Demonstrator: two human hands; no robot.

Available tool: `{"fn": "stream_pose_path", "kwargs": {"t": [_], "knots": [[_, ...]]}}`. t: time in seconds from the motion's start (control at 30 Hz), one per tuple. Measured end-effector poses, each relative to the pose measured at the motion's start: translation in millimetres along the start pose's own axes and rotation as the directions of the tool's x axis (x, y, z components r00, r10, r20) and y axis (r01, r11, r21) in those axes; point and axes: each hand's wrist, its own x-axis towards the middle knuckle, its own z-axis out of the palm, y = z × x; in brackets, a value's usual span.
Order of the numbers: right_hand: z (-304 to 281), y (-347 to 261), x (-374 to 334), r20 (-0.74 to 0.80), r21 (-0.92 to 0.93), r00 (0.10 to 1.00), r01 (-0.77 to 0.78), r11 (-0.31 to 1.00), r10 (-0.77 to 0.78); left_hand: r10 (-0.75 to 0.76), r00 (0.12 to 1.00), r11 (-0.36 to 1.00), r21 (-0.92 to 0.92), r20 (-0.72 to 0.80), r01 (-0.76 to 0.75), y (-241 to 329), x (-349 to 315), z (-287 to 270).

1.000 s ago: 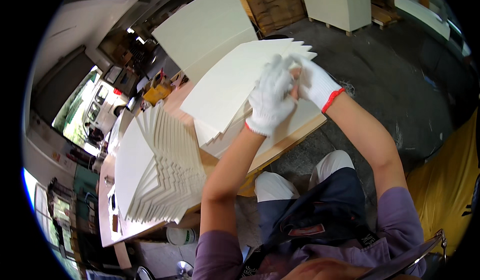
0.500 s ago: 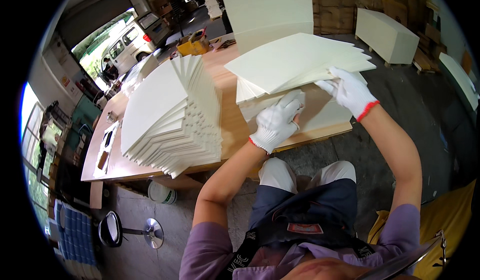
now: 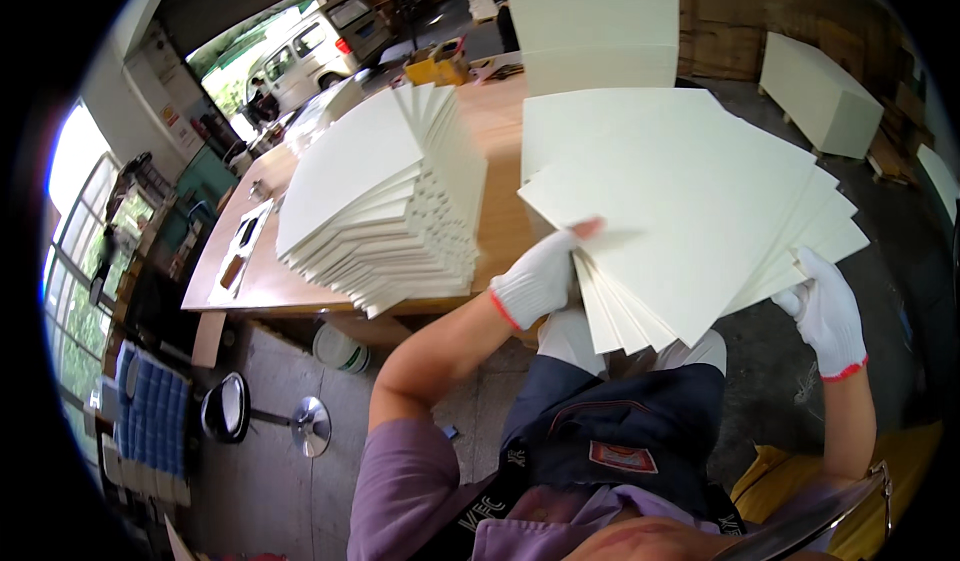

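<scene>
Wooden worktable beyond, fanned white sheets between left hand and right hand, both gripping the edges.

Left hand on white sheets

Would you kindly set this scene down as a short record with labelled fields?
Left hand: gloved, thumb over the left edge of the fanned white sheets
Right hand: gloved, at their near right edge; firmness of grip unclear
Table: wood-toned, bearing a tall stack of white sheets left of the fan
Floor: white bucket near the table
Background: pale van by the doorway
</scene>
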Motion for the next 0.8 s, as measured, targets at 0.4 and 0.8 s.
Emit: {"fn": "stream_pose_path", "kwargs": {"t": [0.4,0.8], "knots": [[135.7,5.0,73.6,0.332,-0.022,0.919,0.231,0.973,-0.211,0.705,0.697,0.707,0.042,-0.131,-0.706,39.5,-100.4,-68.5],[429.4,130.8,140.3,0.759,-0.027,0.65,-0.028,0.999,0.039,0.641,0.472,0.504,-0.133,-0.605,-0.854,174.5,-100.9,-194.1]]}}
